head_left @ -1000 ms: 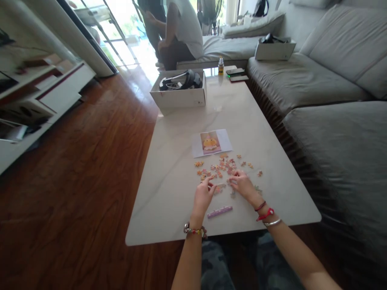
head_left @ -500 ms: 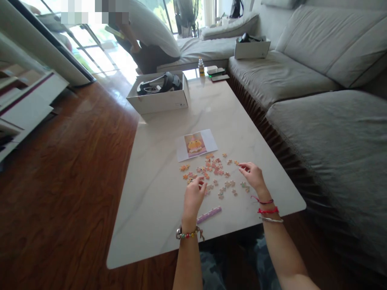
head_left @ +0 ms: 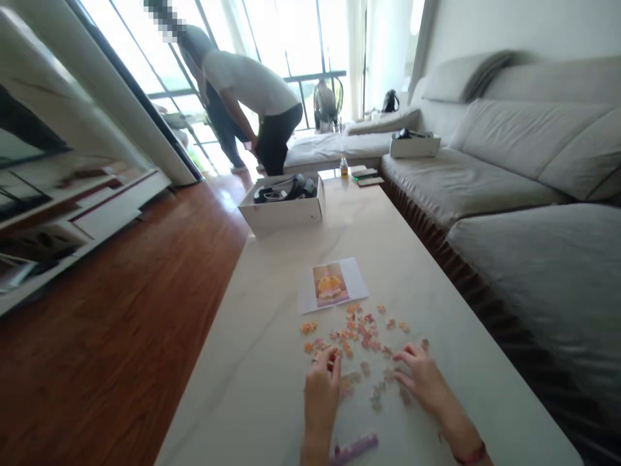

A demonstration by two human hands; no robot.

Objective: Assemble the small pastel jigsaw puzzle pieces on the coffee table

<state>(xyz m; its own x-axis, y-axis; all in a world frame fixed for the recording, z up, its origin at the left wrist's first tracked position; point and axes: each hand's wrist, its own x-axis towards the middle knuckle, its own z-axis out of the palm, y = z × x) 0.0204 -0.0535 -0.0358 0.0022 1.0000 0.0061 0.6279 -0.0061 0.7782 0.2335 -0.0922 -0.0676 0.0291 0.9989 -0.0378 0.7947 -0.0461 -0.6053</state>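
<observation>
Several small orange and pink puzzle pieces (head_left: 361, 333) lie scattered on the pale marble table (head_left: 272, 310). Just beyond them is a printed picture (head_left: 331, 285) of a yellow figure. My left hand (head_left: 323, 388) is at the left edge of the scatter, thumb and forefinger pinched on what looks like a puzzle piece. My right hand (head_left: 424, 382) lies on the table at the right of the scatter, its fingers stretched out over a few pieces. A purple strip (head_left: 354, 448) lies near my left wrist at the table's near edge.
A white box (head_left: 284, 210) with a black headset stands at the far end of the table, beside a small bottle (head_left: 343, 167) and phones (head_left: 366, 175). A grey sofa (head_left: 509, 194) runs along the right. Another person (head_left: 252, 97) bends over by the window. Wooden floor lies left.
The view has tilted up, so the hands sit lower in the picture. My right hand has come back from the right side and lies flat near the pieces. The person at the back has stood up.
</observation>
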